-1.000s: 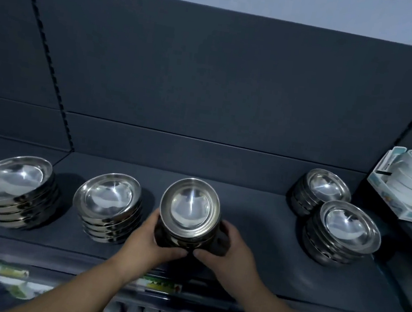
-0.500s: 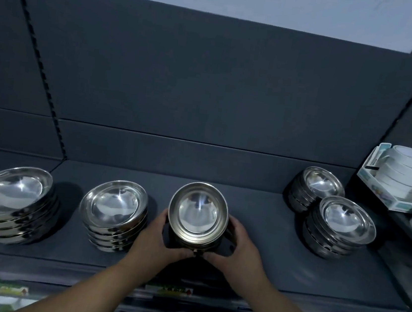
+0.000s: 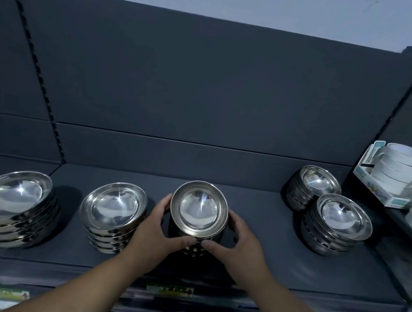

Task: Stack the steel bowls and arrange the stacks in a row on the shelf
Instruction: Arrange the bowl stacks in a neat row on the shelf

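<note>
The dark shelf (image 3: 251, 265) runs across the lower half of the frame. At lower left, the far-left stack (image 3: 9, 207) and the second stack (image 3: 113, 214) of steel bowls already stand in line. The middle stack (image 3: 198, 213), at centre, is lined up with them. The left hand (image 3: 154, 230) curls round its left side and the right hand (image 3: 238, 240) round its right, thumbs nearly meeting in front. Whether its base rests on the shelf I cannot tell.

At right, the back stack (image 3: 311, 187) and the front stack (image 3: 339, 224) sit one behind the other, out of the row. I judge those two are left to move.

The price label (image 3: 169, 289) at bottom centre is too blurred to read.
</note>
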A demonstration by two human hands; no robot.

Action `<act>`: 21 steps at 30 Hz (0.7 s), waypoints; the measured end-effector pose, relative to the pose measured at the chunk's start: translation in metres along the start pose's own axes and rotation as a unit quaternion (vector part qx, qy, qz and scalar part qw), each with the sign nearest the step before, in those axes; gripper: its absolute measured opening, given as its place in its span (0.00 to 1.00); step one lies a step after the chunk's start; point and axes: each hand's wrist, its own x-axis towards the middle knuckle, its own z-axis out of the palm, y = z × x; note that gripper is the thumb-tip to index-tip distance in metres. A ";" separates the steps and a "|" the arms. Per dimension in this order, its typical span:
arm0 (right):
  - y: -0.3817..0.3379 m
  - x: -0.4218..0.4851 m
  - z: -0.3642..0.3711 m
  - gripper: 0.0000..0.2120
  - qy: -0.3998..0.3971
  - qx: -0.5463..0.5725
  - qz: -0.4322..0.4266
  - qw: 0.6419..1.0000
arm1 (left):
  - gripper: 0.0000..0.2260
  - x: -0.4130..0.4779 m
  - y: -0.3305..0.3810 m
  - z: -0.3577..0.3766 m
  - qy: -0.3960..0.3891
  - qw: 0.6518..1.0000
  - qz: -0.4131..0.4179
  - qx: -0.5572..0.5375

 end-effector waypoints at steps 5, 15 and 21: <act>-0.005 -0.003 -0.002 0.37 0.001 -0.007 0.006 1.000 | 0.43 0.001 0.002 0.001 -0.005 1.000 -0.008 0.006; 0.007 -0.004 0.003 0.39 0.004 0.003 0.002 1.000 | 0.39 -0.003 0.004 0.005 -0.012 0.999 -0.034 -0.002; -0.001 -0.003 -0.004 0.48 -0.001 0.002 0.001 1.000 | 0.49 -0.001 0.008 0.001 -0.012 0.999 -0.037 0.007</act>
